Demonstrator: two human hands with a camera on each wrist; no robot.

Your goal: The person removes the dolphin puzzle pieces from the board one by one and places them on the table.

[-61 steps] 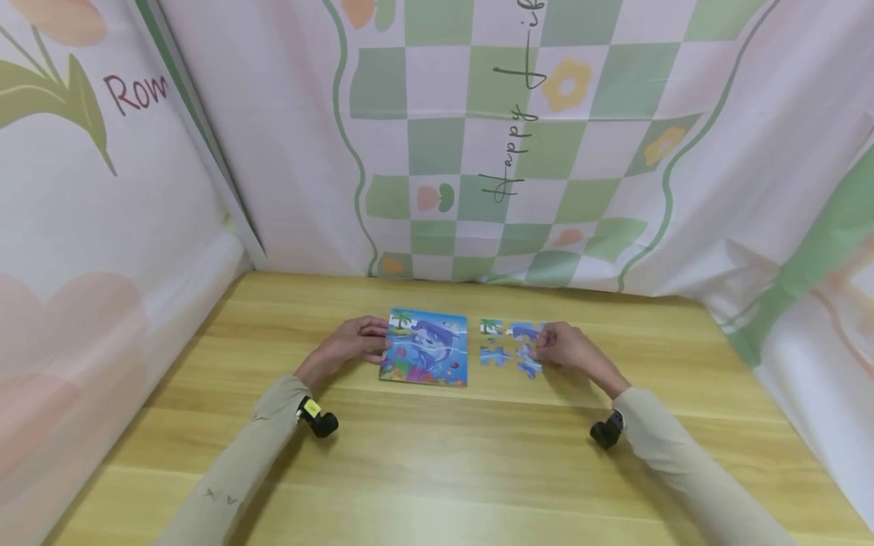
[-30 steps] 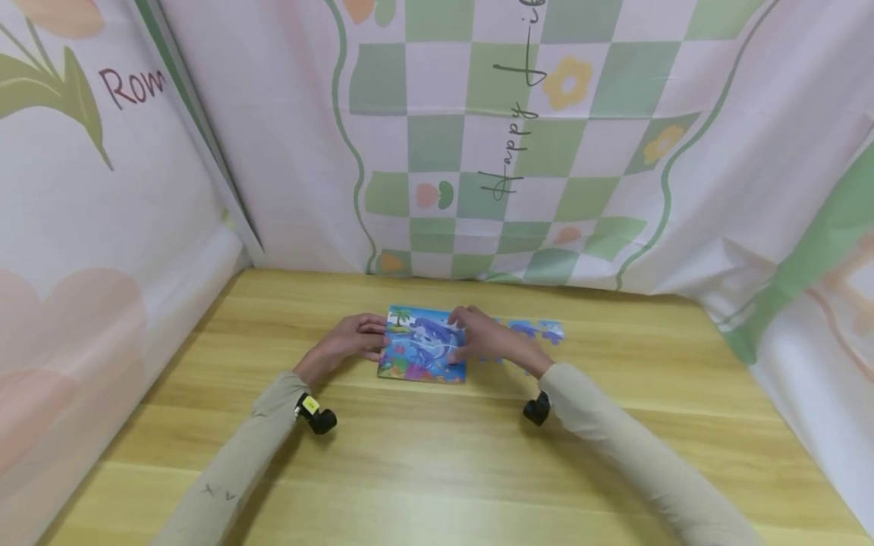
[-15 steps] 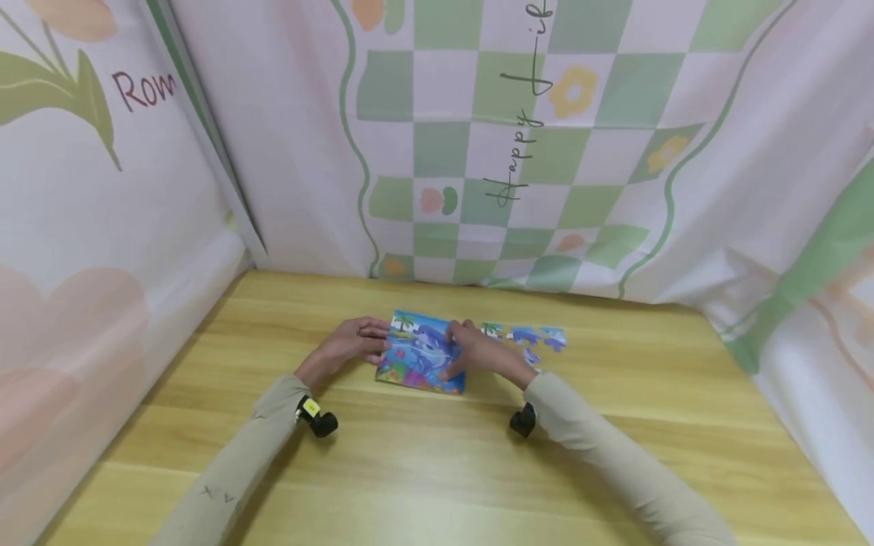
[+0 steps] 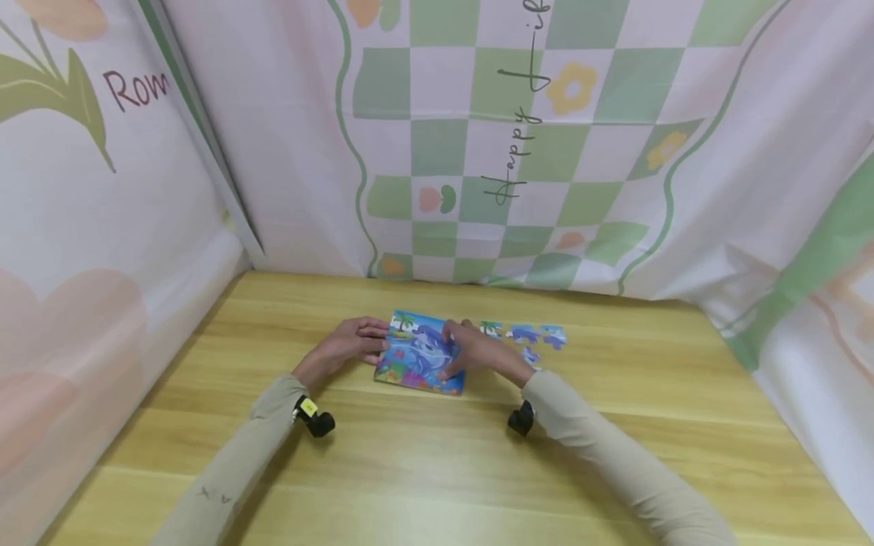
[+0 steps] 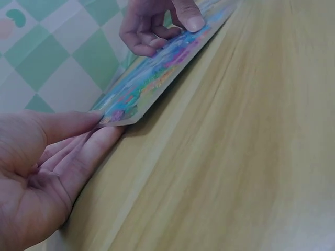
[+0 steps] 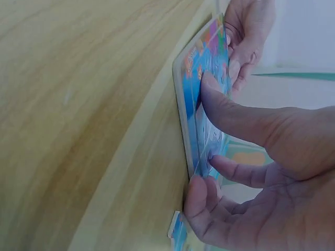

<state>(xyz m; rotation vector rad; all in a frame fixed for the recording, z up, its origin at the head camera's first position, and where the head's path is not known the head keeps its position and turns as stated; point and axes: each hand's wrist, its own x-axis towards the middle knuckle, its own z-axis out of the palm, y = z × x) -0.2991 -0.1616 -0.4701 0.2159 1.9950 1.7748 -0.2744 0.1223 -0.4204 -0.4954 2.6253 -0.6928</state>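
Observation:
A dolphin jigsaw puzzle board (image 4: 416, 356) lies flat on the wooden table, slightly turned. At its left edge, my left hand (image 4: 347, 343) pinches it, thumb above and fingers below, as the left wrist view shows. My right hand (image 4: 481, 350) grips the opposite side. In the right wrist view its thumb (image 6: 230, 112) and index finger press on the printed face, while the other fingers curl at the edge. Loose puzzle pieces lie to the right, among them a palm-tree piece (image 4: 490, 328), a dolphin piece (image 4: 523, 334) and a corner piece (image 4: 554, 336); my right hand partly hides some.
The wooden table (image 4: 423, 470) stretches toward me in front of the board. Behind it hangs a checked curtain (image 4: 492, 152), and a printed cloth (image 4: 82, 212) closes off the left side. Each wrist wears a small black camera.
My right hand has moved left from the loose pieces onto the board's right side, its thumb sliding nearer the front. The board has turned slightly clockwise. My left hand stays at the left edge.

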